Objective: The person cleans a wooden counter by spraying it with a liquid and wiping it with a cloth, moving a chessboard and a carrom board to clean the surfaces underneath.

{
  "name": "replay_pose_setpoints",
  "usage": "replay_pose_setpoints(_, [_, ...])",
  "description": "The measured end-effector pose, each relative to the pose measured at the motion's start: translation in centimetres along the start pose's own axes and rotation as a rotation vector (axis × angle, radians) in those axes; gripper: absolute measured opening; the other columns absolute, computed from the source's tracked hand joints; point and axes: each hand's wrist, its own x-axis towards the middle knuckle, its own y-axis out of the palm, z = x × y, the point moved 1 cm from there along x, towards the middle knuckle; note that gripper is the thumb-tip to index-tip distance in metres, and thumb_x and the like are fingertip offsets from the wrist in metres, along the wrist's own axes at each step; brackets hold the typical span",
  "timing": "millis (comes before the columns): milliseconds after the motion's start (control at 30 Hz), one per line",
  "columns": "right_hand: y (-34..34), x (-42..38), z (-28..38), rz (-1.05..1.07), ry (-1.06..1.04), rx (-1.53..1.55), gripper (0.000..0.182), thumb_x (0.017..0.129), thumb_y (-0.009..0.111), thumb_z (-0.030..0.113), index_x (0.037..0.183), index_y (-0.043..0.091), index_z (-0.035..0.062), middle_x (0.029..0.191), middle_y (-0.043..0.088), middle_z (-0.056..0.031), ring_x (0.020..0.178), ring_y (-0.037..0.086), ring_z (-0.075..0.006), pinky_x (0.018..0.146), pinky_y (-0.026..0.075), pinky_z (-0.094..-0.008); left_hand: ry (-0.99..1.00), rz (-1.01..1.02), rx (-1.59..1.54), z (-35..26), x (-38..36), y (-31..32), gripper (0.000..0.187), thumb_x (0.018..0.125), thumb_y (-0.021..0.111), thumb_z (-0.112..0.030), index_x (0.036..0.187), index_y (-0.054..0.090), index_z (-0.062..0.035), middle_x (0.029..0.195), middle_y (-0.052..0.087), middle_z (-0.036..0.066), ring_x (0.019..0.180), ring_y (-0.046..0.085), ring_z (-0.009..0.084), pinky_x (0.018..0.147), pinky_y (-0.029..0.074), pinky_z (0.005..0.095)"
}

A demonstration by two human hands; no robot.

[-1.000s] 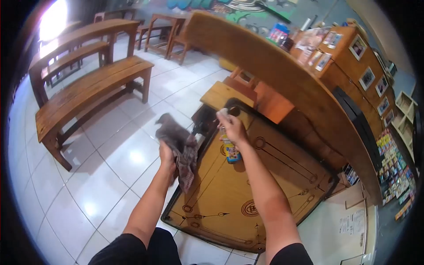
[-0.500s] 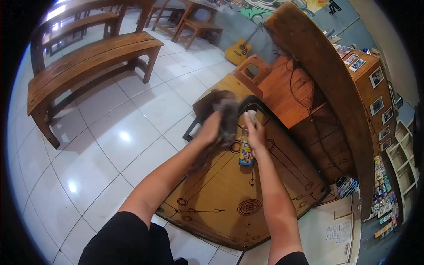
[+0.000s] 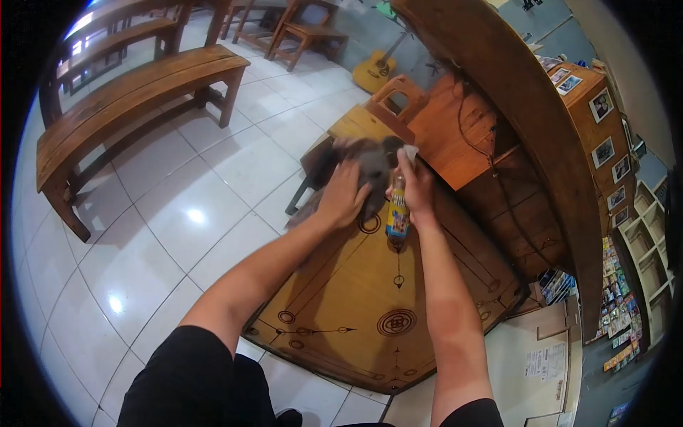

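A grey-brown cloth [image 3: 371, 169], partly blurred, lies bunched under my left hand [image 3: 343, 196] near the far corner of a yellow-brown game board [image 3: 348, 285] with dark edges and printed circles. My left palm presses on the cloth with the fingers stretched out. My right hand [image 3: 416, 192] is wrapped round a spray bottle [image 3: 398, 213] with a yellow and blue label and a white top, held over the board. The cloth hides part of the board's far left corner.
A wooden bench [image 3: 135, 92] stands on the white tiled floor [image 3: 213, 213] at left. Behind the board are an orange-brown stool [image 3: 398, 99] and a guitar [image 3: 373, 73]. A curved wooden beam [image 3: 526, 92] rises at right, near a shelf [image 3: 651, 263].
My left hand and the cloth have moved slightly right, with the hand now flatter on the cloth. My right hand has lifted the bottle a little farther up the view. The view has shifted slightly.
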Motion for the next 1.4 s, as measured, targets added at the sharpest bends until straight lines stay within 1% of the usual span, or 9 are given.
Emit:
replay_pose_setpoints(200, [-0.8,0.0,2.2,-0.032,0.045,0.059,0.038,0.089,0.067,0.041,0.100,0.057,0.0064,0.087,0.057,-0.0038,0.050,0.059,-0.0148,0.047,0.048,-0.0267,-0.162,0.206,-0.318,-1.7,7.2,0.1,0.055,0.092,0.053,-0.022,0.136,0.034,0.0058,0.139,0.040,0.030,0.129,0.040,0.0427,0.110,0.032,0.0434])
replay_pose_setpoints(267, [-0.9,1.0,2.6,0.008,0.052,0.020,0.038,0.090,0.066,0.041,0.101,0.057,0.0061,0.087,0.057,-0.0038,0.051,0.059,-0.0152,0.048,0.048,-0.0270,0.000,0.094,-0.280,-0.6,5.5,0.4,0.059,0.092,0.053,-0.020,0.140,0.029,0.0047,0.141,0.038,0.030,0.130,0.039,0.0417,0.109,0.034,0.0422])
replay_pose_setpoints(367, [0.2,0.3,1.8,0.114,0.083,-0.050,0.037,0.091,0.064,0.041,0.101,0.057,0.0055,0.088,0.057,-0.0042,0.053,0.060,-0.0158,0.050,0.049,-0.0277,0.021,0.106,-0.242,1.1,-2.2,-1.3,0.063,0.092,0.054,-0.019,0.143,0.025,0.0043,0.143,0.036,0.029,0.133,0.037,0.0413,0.109,0.033,0.0418])
replay_pose_setpoints(667, [8.2,-13.6,-9.5,0.265,0.565,-0.019,0.042,0.090,0.065,0.043,0.099,0.063,0.0013,0.078,0.058,-0.0028,0.053,0.056,-0.0120,0.049,0.049,-0.0271,-0.553,0.390,-0.378,8.0,-31.0,-7.0,0.052,0.095,0.046,-0.015,0.143,0.032,-0.0014,0.139,0.043,0.025,0.130,0.041,0.0404,0.109,0.033,0.0428])
replay_pose_setpoints(800, [9.3,-14.7,-11.6,0.250,0.560,0.029,0.041,0.092,0.064,0.041,0.098,0.061,0.0005,0.075,0.057,-0.0027,0.052,0.057,-0.0123,0.049,0.049,-0.0274,-0.739,0.410,-0.345,6.9,-26.6,-5.3,0.045,0.095,0.043,-0.018,0.137,0.038,-0.0005,0.129,0.050,0.027,0.120,0.048,0.0431,0.102,0.038,0.0446])
replay_pose_setpoints(1000, [8.4,-13.5,-9.2,0.182,0.447,0.182,0.039,0.094,0.062,0.039,0.102,0.059,0.0012,0.077,0.054,-0.0016,0.054,0.059,-0.0126,0.051,0.048,-0.0257,-0.590,0.198,-0.388,3.2,-14.2,-3.1,0.041,0.096,0.044,-0.023,0.130,0.041,-0.0013,0.119,0.053,0.028,0.110,0.051,0.0460,0.093,0.042,0.0477])
replay_pose_setpoints(1133, [7.6,-12.9,-8.8,0.133,0.382,0.234,0.039,0.094,0.062,0.037,0.108,0.058,0.0011,0.086,0.057,-0.0032,0.055,0.059,-0.0125,0.051,0.048,-0.0250,-0.524,0.228,-0.259,3.5,-15.1,-3.7,0.042,0.096,0.047,-0.025,0.128,0.041,0.0001,0.113,0.056,0.029,0.105,0.052,0.0475,0.088,0.044,0.0488])
replay_pose_setpoints(1333, [8.8,-14.6,-10.6,0.293,0.371,0.180,0.035,0.096,0.059,0.035,0.108,0.058,0.0021,0.085,0.057,-0.0037,0.057,0.057,-0.0121,0.051,0.051,-0.0272,-0.556,0.465,-0.240,11.0,-33.1,-6.0,0.038,0.097,0.042,-0.020,0.130,0.042,-0.0007,0.105,0.060,0.027,0.101,0.058,0.0435,0.087,0.045,0.0461])
replay_pose_setpoints(1400, [9.4,-16.2,-11.7,0.351,0.550,-0.016,0.038,0.094,0.062,0.035,0.111,0.058,0.0013,0.084,0.056,-0.0031,0.057,0.055,-0.0111,0.052,0.052,-0.0276,-0.605,0.548,-0.211,11.9,-39.1,-7.7,0.037,0.098,0.041,-0.020,0.128,0.044,-0.0004,0.104,0.060,0.026,0.099,0.058,0.0431,0.087,0.045,0.0460])
